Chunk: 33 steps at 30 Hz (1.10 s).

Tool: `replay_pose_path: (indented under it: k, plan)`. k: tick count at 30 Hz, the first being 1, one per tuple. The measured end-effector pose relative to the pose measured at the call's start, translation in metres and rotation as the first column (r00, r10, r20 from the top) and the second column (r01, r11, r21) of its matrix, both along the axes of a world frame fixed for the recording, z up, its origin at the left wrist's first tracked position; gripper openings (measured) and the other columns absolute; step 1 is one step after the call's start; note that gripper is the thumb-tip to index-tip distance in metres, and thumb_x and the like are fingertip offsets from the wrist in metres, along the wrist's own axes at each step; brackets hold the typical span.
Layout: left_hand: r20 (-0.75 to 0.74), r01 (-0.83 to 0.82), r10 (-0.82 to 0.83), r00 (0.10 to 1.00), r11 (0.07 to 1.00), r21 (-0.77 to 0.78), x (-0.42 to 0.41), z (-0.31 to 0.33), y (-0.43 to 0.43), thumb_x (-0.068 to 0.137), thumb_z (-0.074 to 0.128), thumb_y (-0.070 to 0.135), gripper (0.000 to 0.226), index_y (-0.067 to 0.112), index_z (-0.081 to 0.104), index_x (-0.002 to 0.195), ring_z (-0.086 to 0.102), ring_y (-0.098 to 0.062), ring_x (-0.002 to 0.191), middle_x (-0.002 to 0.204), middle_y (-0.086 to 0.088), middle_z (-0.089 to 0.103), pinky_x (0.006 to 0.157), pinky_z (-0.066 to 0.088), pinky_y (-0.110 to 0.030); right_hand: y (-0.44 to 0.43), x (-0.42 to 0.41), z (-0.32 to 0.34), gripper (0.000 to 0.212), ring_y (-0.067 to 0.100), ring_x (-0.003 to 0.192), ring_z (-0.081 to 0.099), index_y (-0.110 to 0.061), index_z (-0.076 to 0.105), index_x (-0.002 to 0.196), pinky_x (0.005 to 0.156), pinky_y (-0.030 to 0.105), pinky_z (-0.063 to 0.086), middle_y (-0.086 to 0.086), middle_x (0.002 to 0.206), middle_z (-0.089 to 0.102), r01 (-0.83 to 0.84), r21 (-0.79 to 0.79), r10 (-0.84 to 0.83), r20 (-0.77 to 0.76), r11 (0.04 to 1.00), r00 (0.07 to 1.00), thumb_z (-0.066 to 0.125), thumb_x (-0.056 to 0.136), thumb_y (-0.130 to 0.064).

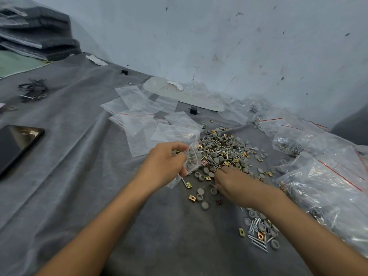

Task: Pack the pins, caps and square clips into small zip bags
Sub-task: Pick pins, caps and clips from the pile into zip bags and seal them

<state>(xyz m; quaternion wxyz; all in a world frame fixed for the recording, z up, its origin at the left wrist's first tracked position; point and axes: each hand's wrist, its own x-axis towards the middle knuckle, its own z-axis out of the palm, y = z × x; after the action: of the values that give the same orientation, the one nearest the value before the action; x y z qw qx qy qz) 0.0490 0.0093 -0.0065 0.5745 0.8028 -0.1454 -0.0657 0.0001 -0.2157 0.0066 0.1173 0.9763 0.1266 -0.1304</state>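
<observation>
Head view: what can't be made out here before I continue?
Head view only:
Fingertips of the right hand: tucked under the palm, so any part picked from the pile is hidden.
Contents of the zip bag: too small to count, partly behind the left hand.
The filled bags: cut off by the right edge.

Left hand point(165, 162), forearm pointing to 1 o'clock, pinches a small clear plastic zip bag point(191, 158). Right hand point(235, 184) is palm down, fingers extended toward 11 o'clock.

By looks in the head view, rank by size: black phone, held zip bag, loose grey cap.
Black glossy phone, largest.
Small clear plastic zip bag in the left hand, next.
Round grey plastic cap, smallest.
</observation>
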Motion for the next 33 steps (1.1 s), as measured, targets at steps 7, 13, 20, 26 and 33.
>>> replay_pose_path:
  k: [7, 13, 20, 26, 33]
  plan:
    - [0.000, 0.013, -0.013, 1.000, 1.000, 0.010, 0.001, 0.001, -0.003, 0.095, 0.054, 0.017, 0.036, 0.031, 0.063, 0.127, 0.047, -0.011, 0.046, 0.061, 0.004, 0.073, 0.047, 0.041, -0.024, 0.007, -0.003, 0.041, 0.016, 0.016, 0.068, 0.061, -0.026, 0.053, 0.085, 0.061, 0.035, 0.049, -0.003, 0.075, 0.065, 0.146, 0.521, -0.220, 0.084, 0.841, 0.972, 0.051, 0.099, -0.033]
    - [0.009, 0.006, -0.005, 1.000, 1.000, -0.013, 0.000, 0.000, -0.005, 0.096, 0.055, 0.016, 0.033, 0.028, 0.065, 0.125, 0.042, -0.003, 0.037, 0.059, 0.002, 0.072, 0.039, 0.035, -0.017, 0.048, 0.008, 0.057, 0.012, -0.002, 0.069, 0.062, -0.028, 0.066, 0.084, 0.062, 0.020, 0.046, -0.014, 0.073, 0.068, 0.033, 0.567, -0.166, 0.186, 0.823, 0.968, 0.067, 0.092, -0.037]
    - [0.007, 0.007, -0.007, 1.000, 1.000, 0.001, 0.000, -0.001, -0.005, 0.096, 0.054, 0.017, 0.035, 0.029, 0.064, 0.127, 0.039, -0.007, 0.040, 0.061, 0.001, 0.073, 0.042, 0.035, -0.020, 0.009, -0.003, 0.062, 0.017, 0.003, 0.070, 0.064, -0.025, 0.069, 0.082, 0.065, 0.029, 0.052, -0.012, 0.075, 0.070, 0.155, 0.450, -0.237, 0.131, 0.880, 0.963, 0.068, 0.093, -0.038]
    - [0.009, 0.022, -0.022, 1.000, 1.000, -0.006, 0.000, -0.003, -0.006, 0.096, 0.053, 0.019, 0.034, 0.031, 0.064, 0.126, 0.038, -0.005, 0.039, 0.062, 0.001, 0.073, 0.040, 0.034, -0.020, -0.019, -0.023, 0.029, 0.028, 0.021, 0.062, 0.053, -0.011, 0.053, 0.067, 0.059, 0.036, 0.046, 0.006, 0.068, 0.056, 0.278, -0.024, -0.279, -0.067, 0.960, 0.958, 0.057, 0.089, -0.029]
    - [0.004, 0.029, -0.029, 1.000, 0.999, -0.019, -0.001, -0.006, -0.006, 0.092, 0.053, 0.025, 0.035, 0.033, 0.065, 0.124, 0.038, -0.005, 0.039, 0.063, 0.001, 0.074, 0.040, 0.034, -0.020, -0.017, -0.024, 0.023, 0.031, 0.017, 0.056, 0.043, -0.006, 0.062, 0.072, 0.053, 0.028, 0.036, 0.003, 0.062, 0.049, 0.350, 0.233, -0.340, -0.082, 0.908, 0.937, 0.060, 0.089, -0.033]
